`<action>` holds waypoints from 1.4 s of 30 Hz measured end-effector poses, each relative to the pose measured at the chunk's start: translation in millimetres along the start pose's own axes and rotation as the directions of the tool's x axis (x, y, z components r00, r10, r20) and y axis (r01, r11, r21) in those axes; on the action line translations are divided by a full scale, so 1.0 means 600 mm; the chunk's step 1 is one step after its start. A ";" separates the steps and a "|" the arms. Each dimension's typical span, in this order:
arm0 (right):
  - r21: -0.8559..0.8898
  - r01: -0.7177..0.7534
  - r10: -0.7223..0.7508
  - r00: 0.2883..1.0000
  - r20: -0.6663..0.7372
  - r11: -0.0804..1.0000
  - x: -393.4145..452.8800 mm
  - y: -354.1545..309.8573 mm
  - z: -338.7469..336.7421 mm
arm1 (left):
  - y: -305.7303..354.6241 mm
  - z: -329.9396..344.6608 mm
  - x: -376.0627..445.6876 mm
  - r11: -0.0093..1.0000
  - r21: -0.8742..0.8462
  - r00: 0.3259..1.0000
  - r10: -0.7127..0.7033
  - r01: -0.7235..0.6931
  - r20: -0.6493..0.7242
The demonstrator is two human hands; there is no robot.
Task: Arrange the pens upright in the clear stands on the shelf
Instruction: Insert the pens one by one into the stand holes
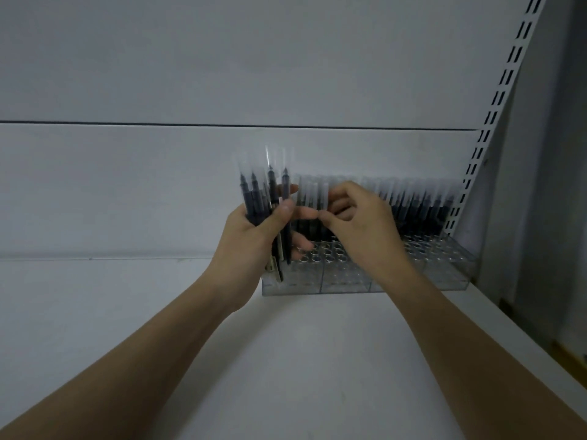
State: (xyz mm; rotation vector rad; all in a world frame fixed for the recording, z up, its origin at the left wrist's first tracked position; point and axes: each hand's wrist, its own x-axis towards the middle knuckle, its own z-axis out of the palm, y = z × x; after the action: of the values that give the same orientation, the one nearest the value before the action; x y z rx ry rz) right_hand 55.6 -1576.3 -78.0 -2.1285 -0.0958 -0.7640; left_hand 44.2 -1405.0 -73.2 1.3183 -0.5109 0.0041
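Behind the clear stands (365, 277), a pale back panel (222, 74) w/ one dark horizontal seam rises up, and to the stands' right a white slotted upright (495, 100) leans across the view; past that, a grey wall, details too dim to tell. Stands sit in a row on the white shelf (127, 312), pushed to its rear right corner, tops full of round holes, many front holes open. Standing pens (422, 201) fill the rear rows, upright, dark barrels w/ frosted clear caps on top; those right of the hands are packed close, exact count not clear. Both forearms reach in over the shelf and block the stands' left and middle parts. Left hand (254, 236), at the stands' left end and above them, grips a bundle of pens (270, 211) – approx 4-5, caps up, dark bodies, lower ends poking out below the palm. Right hand (359, 220), over the stands' middle, has fingers curled, thumb and forefinger pinched together next to the left hand's fingertip; whether a pen is betw. them can't be told. A few upright pens (313, 198) show betw. the two hands.
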 end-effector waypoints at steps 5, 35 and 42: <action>-0.030 -0.009 0.009 1.000 0.000 1.000 0.000 -0.005 -0.005 | 0.002 -0.002 0.002 1.000 0.004 1.000 0.006 -0.006 0.000; 0.580 0.047 -0.056 0.998 -0.002 0.813 -0.006 -0.060 -0.045 | -0.014 0.005 -0.005 0.999 0.007 0.985 -0.049 0.048 0.164; 0.579 0.160 0.077 0.928 -0.363 0.800 0.017 -0.038 -0.091 | -0.008 -0.012 0.010 0.996 0.043 0.997 0.080 -0.079 -0.010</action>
State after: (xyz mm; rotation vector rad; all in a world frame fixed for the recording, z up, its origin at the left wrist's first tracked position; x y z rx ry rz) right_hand 29.7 -1604.6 -31.6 -1.3530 -0.1612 -0.9969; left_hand 53.4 -1401.2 -76.7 1.3375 -0.5560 0.0889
